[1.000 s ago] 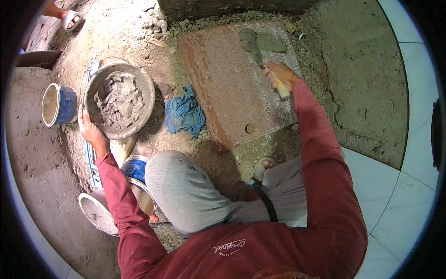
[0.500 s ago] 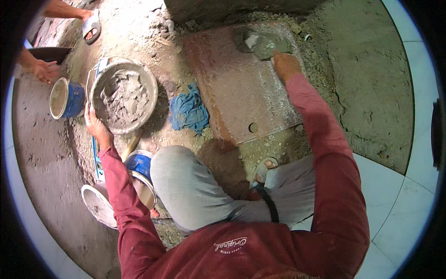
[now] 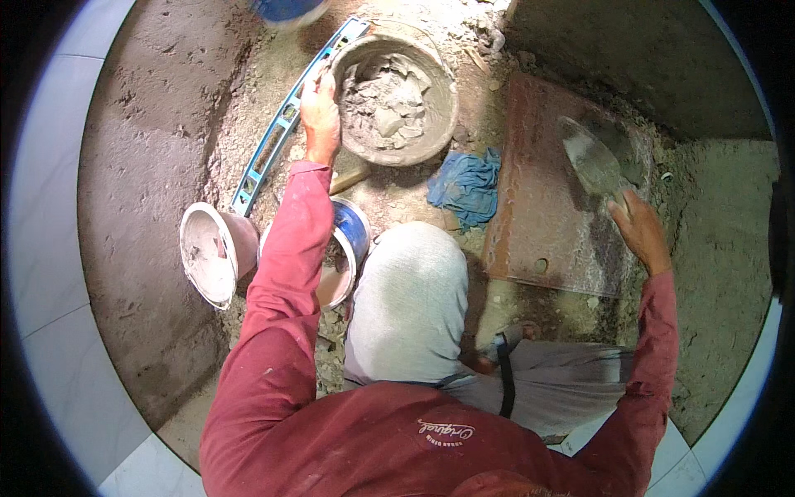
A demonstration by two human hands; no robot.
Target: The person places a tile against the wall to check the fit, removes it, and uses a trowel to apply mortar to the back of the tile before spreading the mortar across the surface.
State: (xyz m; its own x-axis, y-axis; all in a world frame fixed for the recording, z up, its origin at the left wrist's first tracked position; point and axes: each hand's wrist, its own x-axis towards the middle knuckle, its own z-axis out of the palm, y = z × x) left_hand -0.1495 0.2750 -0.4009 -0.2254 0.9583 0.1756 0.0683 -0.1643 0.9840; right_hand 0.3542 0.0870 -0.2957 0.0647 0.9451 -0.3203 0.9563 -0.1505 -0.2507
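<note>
My left hand [image 3: 320, 120] grips the left rim of a round bucket [image 3: 451, 112], its thumb and fingers at the edge. Lumpy grey mortar [image 3: 391, 108] fills much of the bucket. In my right hand [image 3: 642, 228] is the handle of a pointed trowel [image 3: 590, 156], its blade smeared grey. The blade hangs over a reddish-brown flat board [image 3: 530, 190], which has a round hole near its near edge. A crumpled blue cloth [image 3: 465, 186] lies between the bucket and the board.
A blue spirit level [image 3: 277, 137] lies left of the bucket. Nearer me, a white bucket [image 3: 211, 257] lies tipped beside a blue-and-white bucket [image 3: 352, 232]. Another blue bucket [image 3: 288, 8] is blurred at the top edge. Rough grey wall surfaces and pale tiles [image 3: 54, 190] border the work area.
The view has shifted left. My right hand has drawn the trowel back from the mortar on the board. My left hand stays on the bucket rim. Another person's hands have left view.
</note>
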